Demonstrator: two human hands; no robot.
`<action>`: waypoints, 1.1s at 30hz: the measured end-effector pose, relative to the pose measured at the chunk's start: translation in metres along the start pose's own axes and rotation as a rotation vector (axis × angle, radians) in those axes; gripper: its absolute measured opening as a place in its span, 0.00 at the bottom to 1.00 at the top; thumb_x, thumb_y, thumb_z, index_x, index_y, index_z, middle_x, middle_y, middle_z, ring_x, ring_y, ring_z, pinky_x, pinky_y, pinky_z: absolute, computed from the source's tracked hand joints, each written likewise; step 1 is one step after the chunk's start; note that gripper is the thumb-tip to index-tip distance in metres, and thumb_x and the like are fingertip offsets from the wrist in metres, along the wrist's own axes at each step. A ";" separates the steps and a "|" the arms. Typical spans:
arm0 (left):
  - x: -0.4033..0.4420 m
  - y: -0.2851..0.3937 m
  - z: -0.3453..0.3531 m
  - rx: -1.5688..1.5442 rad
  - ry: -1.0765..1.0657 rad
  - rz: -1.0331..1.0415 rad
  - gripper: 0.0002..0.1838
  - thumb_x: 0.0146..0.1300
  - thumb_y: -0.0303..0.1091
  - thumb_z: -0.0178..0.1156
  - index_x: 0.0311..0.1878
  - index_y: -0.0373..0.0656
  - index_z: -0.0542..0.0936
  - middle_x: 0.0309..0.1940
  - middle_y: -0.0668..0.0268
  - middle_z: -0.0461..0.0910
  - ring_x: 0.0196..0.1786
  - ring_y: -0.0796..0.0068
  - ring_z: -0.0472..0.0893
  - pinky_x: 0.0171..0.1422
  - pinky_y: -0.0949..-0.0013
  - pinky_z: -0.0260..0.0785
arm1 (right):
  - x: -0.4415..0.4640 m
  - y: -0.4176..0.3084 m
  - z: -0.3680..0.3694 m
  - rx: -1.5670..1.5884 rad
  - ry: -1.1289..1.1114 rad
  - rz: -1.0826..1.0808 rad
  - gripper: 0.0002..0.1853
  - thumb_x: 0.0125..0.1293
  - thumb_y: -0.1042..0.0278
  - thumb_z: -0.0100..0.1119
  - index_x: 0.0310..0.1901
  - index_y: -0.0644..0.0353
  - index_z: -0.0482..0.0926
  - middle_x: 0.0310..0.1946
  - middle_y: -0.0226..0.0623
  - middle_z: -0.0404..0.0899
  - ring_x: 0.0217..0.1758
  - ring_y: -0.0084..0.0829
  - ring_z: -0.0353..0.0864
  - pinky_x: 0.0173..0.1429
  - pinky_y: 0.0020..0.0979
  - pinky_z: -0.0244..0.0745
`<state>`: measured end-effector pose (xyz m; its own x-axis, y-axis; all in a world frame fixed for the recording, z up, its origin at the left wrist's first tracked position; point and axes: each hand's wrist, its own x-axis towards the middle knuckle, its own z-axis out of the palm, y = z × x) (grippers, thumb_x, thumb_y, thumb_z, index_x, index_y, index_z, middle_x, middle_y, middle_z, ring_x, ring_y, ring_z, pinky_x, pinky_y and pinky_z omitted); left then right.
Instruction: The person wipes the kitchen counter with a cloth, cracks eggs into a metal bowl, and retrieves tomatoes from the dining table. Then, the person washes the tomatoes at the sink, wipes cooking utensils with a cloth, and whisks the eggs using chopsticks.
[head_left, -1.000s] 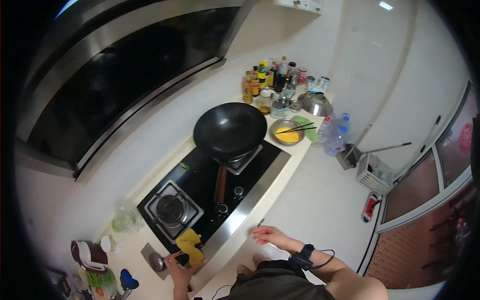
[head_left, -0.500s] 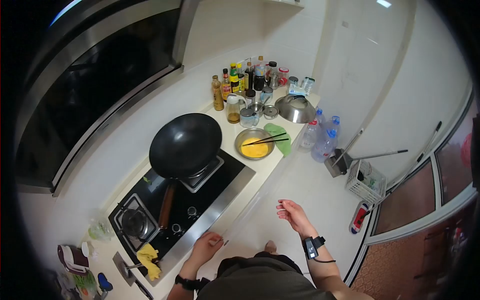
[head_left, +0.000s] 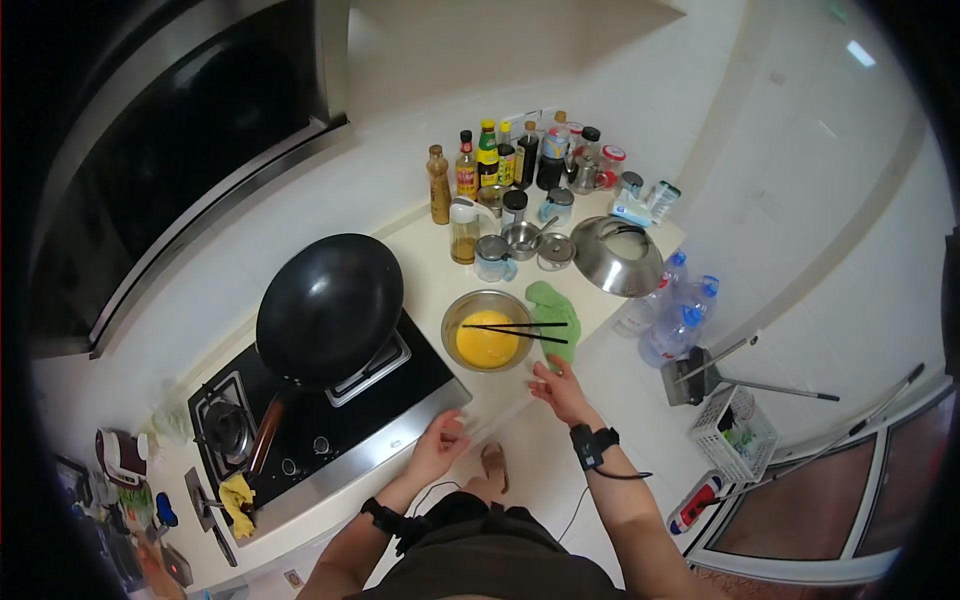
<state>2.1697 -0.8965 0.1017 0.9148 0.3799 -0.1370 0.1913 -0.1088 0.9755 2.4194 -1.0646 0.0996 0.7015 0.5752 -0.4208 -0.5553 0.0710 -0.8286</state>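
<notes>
My right hand (head_left: 562, 392) is at the counter's front edge, just below a green cloth (head_left: 557, 312), fingers apart and holding nothing. Beside that cloth stands a metal bowl (head_left: 450, 345) of yellow beaten egg (head_left: 487, 343), with black chopsticks (head_left: 535, 325) resting across its rim. Near the front edge of the stove (head_left: 400, 445), my left hand (head_left: 438, 447) hangs with loosely bent fingers and nothing visible in it. A black wok (head_left: 330, 310) with a wooden handle (head_left: 265, 435) sits tilted on the far burner.
Sauce bottles (head_left: 487, 155), a glass oil jug (head_left: 463, 235) and small jars line the wall. A domed steel lid (head_left: 618, 258) lies at the counter's end. Water bottles (head_left: 675, 335), a dustpan (head_left: 687, 378) and a white basket (head_left: 733, 435) stand on the floor.
My view has shifted toward the bowl end of the counter. My right hand has moved up from over the floor to the counter edge near the green cloth; my left hand remains by the stove.
</notes>
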 end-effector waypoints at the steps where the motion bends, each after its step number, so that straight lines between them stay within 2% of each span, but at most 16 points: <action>1: 0.014 -0.006 0.002 -0.031 0.045 0.010 0.29 0.65 0.26 0.62 0.68 0.45 0.64 0.50 0.63 0.74 0.45 0.74 0.80 0.43 0.72 0.76 | 0.021 -0.002 -0.002 0.083 -0.007 0.028 0.47 0.63 0.60 0.70 0.74 0.57 0.47 0.50 0.39 0.76 0.42 0.31 0.81 0.45 0.33 0.79; 4: 0.062 -0.019 0.006 -0.288 0.132 -0.131 0.32 0.66 0.27 0.61 0.71 0.46 0.59 0.49 0.63 0.74 0.45 0.72 0.81 0.43 0.70 0.78 | 0.063 -0.008 -0.008 0.151 -0.035 0.039 0.44 0.65 0.63 0.68 0.75 0.50 0.48 0.47 0.34 0.77 0.37 0.27 0.80 0.42 0.31 0.78; 5: 0.075 -0.020 0.008 -0.345 0.184 -0.168 0.35 0.67 0.29 0.60 0.73 0.47 0.54 0.48 0.62 0.74 0.45 0.70 0.82 0.42 0.68 0.79 | 0.071 -0.013 -0.005 0.191 0.000 0.040 0.37 0.68 0.67 0.64 0.73 0.45 0.54 0.40 0.28 0.77 0.30 0.21 0.76 0.38 0.29 0.75; 8: 0.109 -0.013 0.009 -0.523 0.280 -0.300 0.37 0.69 0.31 0.60 0.75 0.48 0.51 0.46 0.61 0.74 0.43 0.70 0.82 0.41 0.68 0.80 | 0.094 -0.027 0.002 0.172 -0.081 -0.098 0.29 0.70 0.68 0.61 0.69 0.48 0.63 0.33 0.25 0.76 0.27 0.19 0.72 0.36 0.26 0.71; 9: 0.116 -0.007 0.010 -0.510 0.293 -0.284 0.37 0.70 0.33 0.59 0.75 0.48 0.50 0.46 0.60 0.74 0.42 0.70 0.82 0.39 0.67 0.81 | 0.097 -0.036 0.006 0.228 -0.043 -0.093 0.18 0.71 0.69 0.59 0.61 0.52 0.74 0.28 0.24 0.73 0.27 0.17 0.70 0.33 0.23 0.68; 12: 0.136 0.001 0.018 -0.537 0.390 -0.330 0.36 0.70 0.33 0.59 0.75 0.51 0.50 0.45 0.60 0.75 0.40 0.71 0.82 0.36 0.66 0.82 | 0.117 -0.056 0.017 0.063 -0.109 -0.137 0.10 0.72 0.64 0.57 0.51 0.54 0.79 0.33 0.23 0.77 0.30 0.16 0.71 0.33 0.21 0.66; 13: 0.145 -0.004 0.017 -0.540 0.406 -0.335 0.36 0.70 0.33 0.59 0.75 0.51 0.50 0.45 0.60 0.75 0.40 0.71 0.82 0.36 0.66 0.82 | 0.117 -0.070 0.029 -0.062 -0.123 -0.179 0.08 0.72 0.63 0.57 0.41 0.57 0.81 0.29 0.23 0.76 0.29 0.16 0.70 0.32 0.21 0.64; 18: 0.168 -0.011 0.023 -0.684 0.510 -0.320 0.34 0.70 0.27 0.55 0.74 0.52 0.50 0.38 0.62 0.77 0.34 0.70 0.83 0.32 0.62 0.84 | 0.151 -0.092 0.047 -0.456 -0.302 -0.251 0.13 0.71 0.59 0.59 0.34 0.60 0.81 0.24 0.24 0.74 0.26 0.16 0.69 0.32 0.21 0.64; 19: 0.170 -0.006 0.027 -0.685 0.525 -0.316 0.34 0.70 0.24 0.52 0.74 0.56 0.51 0.45 0.60 0.79 0.35 0.71 0.83 0.33 0.66 0.83 | 0.160 -0.093 0.047 -0.486 -0.350 -0.249 0.14 0.71 0.58 0.59 0.33 0.61 0.80 0.23 0.24 0.74 0.26 0.16 0.69 0.32 0.20 0.64; 20: 0.172 -0.009 0.031 -0.691 0.557 -0.311 0.34 0.70 0.24 0.52 0.74 0.56 0.51 0.45 0.60 0.79 0.35 0.71 0.83 0.33 0.66 0.83 | 0.167 -0.095 0.042 -0.491 -0.381 -0.244 0.14 0.71 0.58 0.59 0.33 0.61 0.80 0.23 0.24 0.74 0.26 0.16 0.69 0.32 0.20 0.64; 22: 0.178 -0.015 0.037 -0.685 0.661 -0.225 0.33 0.68 0.23 0.52 0.72 0.55 0.52 0.45 0.61 0.79 0.33 0.73 0.83 0.30 0.70 0.82 | 0.177 -0.104 0.023 -0.441 -0.290 -0.056 0.15 0.69 0.59 0.60 0.29 0.62 0.78 0.28 0.28 0.75 0.26 0.16 0.70 0.32 0.21 0.64; 27: 0.172 0.002 0.061 -0.655 0.779 -0.117 0.31 0.66 0.20 0.51 0.69 0.51 0.56 0.39 0.64 0.80 0.27 0.77 0.80 0.21 0.76 0.75 | 0.190 -0.128 -0.029 -0.402 -0.426 -0.222 0.17 0.75 0.61 0.51 0.50 0.70 0.80 0.38 0.41 0.84 0.32 0.27 0.83 0.40 0.26 0.79; 28: 0.174 0.010 0.066 -0.598 0.798 -0.087 0.30 0.65 0.20 0.51 0.68 0.50 0.57 0.37 0.64 0.79 0.24 0.78 0.79 0.18 0.77 0.72 | 0.193 -0.135 -0.038 -0.407 -0.450 -0.216 0.17 0.75 0.61 0.51 0.50 0.70 0.80 0.38 0.41 0.84 0.32 0.27 0.83 0.40 0.26 0.79; 30: 0.174 0.025 0.078 -0.609 0.865 -0.089 0.29 0.64 0.19 0.50 0.67 0.48 0.58 0.34 0.65 0.79 0.20 0.80 0.75 0.15 0.79 0.67 | 0.194 -0.145 -0.055 -0.482 -0.693 0.043 0.17 0.76 0.63 0.50 0.49 0.71 0.79 0.38 0.41 0.84 0.34 0.27 0.83 0.42 0.26 0.79; 32: 0.170 0.038 0.086 -0.593 0.880 -0.076 0.28 0.63 0.18 0.50 0.66 0.48 0.58 0.34 0.66 0.79 0.18 0.81 0.74 0.14 0.79 0.66 | 0.197 -0.151 -0.057 -0.426 -0.702 0.063 0.16 0.76 0.63 0.49 0.48 0.71 0.79 0.38 0.43 0.84 0.33 0.27 0.83 0.41 0.27 0.79; 33: 0.169 0.045 0.092 -0.587 0.916 -0.094 0.29 0.61 0.18 0.51 0.65 0.48 0.59 0.33 0.66 0.79 0.18 0.82 0.74 0.13 0.80 0.65 | 0.200 -0.154 -0.056 -0.431 -0.675 -0.050 0.16 0.76 0.63 0.49 0.48 0.71 0.79 0.37 0.44 0.84 0.32 0.27 0.83 0.39 0.27 0.79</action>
<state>2.3655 -0.9217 0.1064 0.2466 0.9300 -0.2727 -0.1757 0.3196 0.9311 2.6706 -1.0063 0.1227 0.2227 0.9583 -0.1791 -0.2120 -0.1317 -0.9684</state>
